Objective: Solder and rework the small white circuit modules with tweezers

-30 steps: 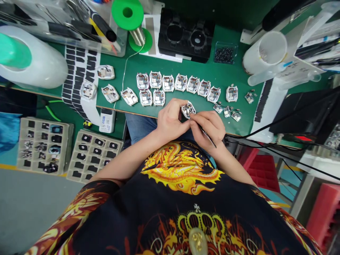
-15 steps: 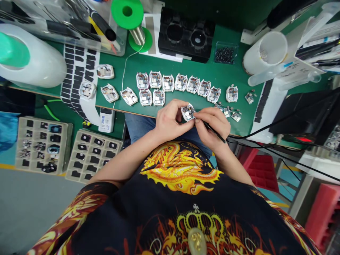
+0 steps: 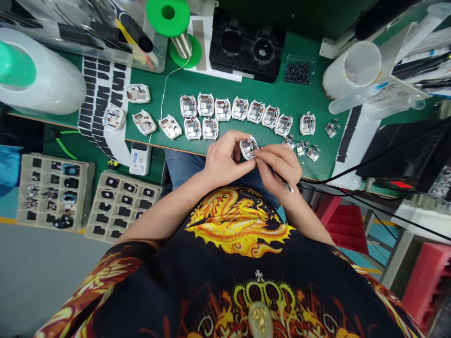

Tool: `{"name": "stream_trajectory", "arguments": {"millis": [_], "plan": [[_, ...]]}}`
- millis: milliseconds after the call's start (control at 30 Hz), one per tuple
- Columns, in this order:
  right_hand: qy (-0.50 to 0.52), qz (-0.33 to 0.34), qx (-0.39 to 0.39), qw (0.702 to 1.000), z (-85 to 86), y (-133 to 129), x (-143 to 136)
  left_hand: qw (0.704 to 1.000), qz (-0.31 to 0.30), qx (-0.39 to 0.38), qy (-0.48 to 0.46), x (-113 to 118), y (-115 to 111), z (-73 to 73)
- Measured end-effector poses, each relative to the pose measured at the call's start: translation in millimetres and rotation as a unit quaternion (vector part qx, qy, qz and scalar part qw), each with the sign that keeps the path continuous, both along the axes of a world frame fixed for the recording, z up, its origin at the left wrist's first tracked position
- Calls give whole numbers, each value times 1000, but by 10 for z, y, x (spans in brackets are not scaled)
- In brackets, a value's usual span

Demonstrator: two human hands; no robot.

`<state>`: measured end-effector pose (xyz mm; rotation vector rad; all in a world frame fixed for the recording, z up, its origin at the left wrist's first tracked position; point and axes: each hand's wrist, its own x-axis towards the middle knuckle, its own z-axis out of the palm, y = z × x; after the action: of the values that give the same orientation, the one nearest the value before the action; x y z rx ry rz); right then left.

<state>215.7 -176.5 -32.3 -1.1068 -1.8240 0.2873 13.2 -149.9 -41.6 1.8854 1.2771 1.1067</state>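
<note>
My left hand [image 3: 225, 159] grips a white watch case [image 3: 248, 147] with exposed electronics between thumb and fingers, at the bench's front edge. My right hand [image 3: 280, 166] is closed round a thin dark tool [image 3: 280, 178], probably tweezers, whose tip meets the right side of that case. Behind my hands, several similar open cases [image 3: 222, 109] stand in two rows on the green bench [image 3: 158, 101]. One more case [image 3: 307, 124] lies to the right, near small loose circuit parts [image 3: 313, 152].
A green wire spool [image 3: 168, 19], a black fixture [image 3: 246, 44] and a small box of dark bits [image 3: 298, 70] stand at the back. At left are a white bottle [image 3: 52, 80] and compartment trays [image 3: 92, 197]; at right, a white cup [image 3: 352, 70] and black cables [image 3: 352, 172].
My right hand has shifted slightly left, and the tool's rear end has moved left and a little down. The case stays in my left hand.
</note>
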Motion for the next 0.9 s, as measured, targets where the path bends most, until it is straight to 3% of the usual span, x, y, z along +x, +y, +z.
{"name": "stream_trajectory", "arguments": {"millis": [133,367,900], "plan": [[19,-40,2,999,52,-1,-21,1000,11,-3,4,26,-8,4],[78,13,-53,995,236,-7,51,1000,13,-11,-6,22,6,31],[41,26,-27,998,138,-19,40,999,5,-17,-37,16,1,2]]}}
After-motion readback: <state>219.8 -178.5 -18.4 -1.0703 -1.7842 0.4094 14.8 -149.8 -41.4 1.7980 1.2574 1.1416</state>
